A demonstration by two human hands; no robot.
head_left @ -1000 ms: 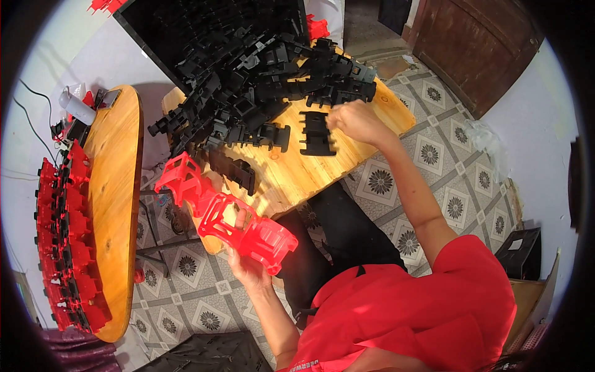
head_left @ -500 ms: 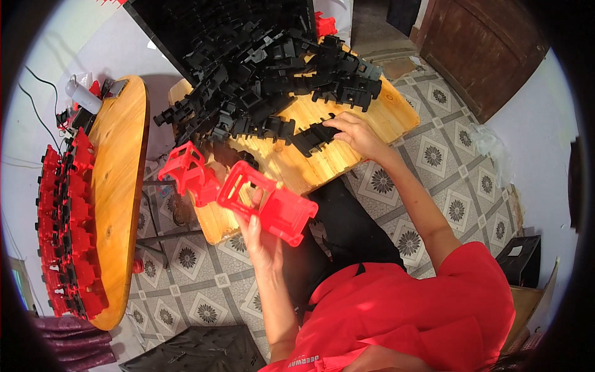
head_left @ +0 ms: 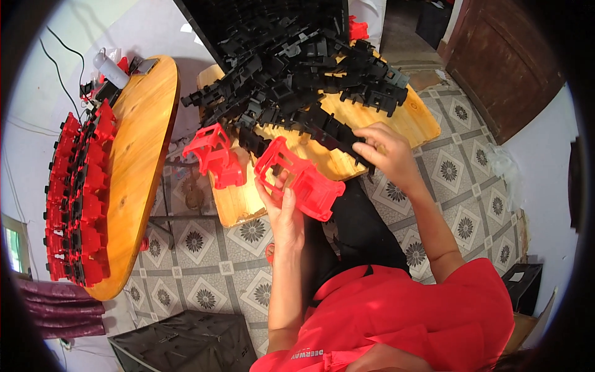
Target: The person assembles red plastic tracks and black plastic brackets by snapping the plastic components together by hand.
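My left hand (head_left: 285, 214) grips a red plastic frame (head_left: 319, 193) with a square opening at one end, held up over my lap by the table's near edge. My right hand (head_left: 389, 155) is closed, thumb and fingers together, at the right end of a black plastic part (head_left: 331, 131) by the near side of the table. Its left end reaches the black heap, so where it stops is hard to see. Another red plastic frame (head_left: 217, 158) rests at the left part of the table, just left of my left hand.
A heap of black plastic parts (head_left: 279, 80) spills from a large black bin (head_left: 260, 18) across the wooden table (head_left: 415, 121). Left stands an oval wooden table (head_left: 139, 149) with rows of red and black parts (head_left: 80, 198) and a bottle (head_left: 111, 68). A black crate (head_left: 186, 341) sits on the floor.
The whole view has shifted. My right hand has drawn the black part slightly toward me, and its end now hangs by the table's near edge. My left hand still holds the red frame.
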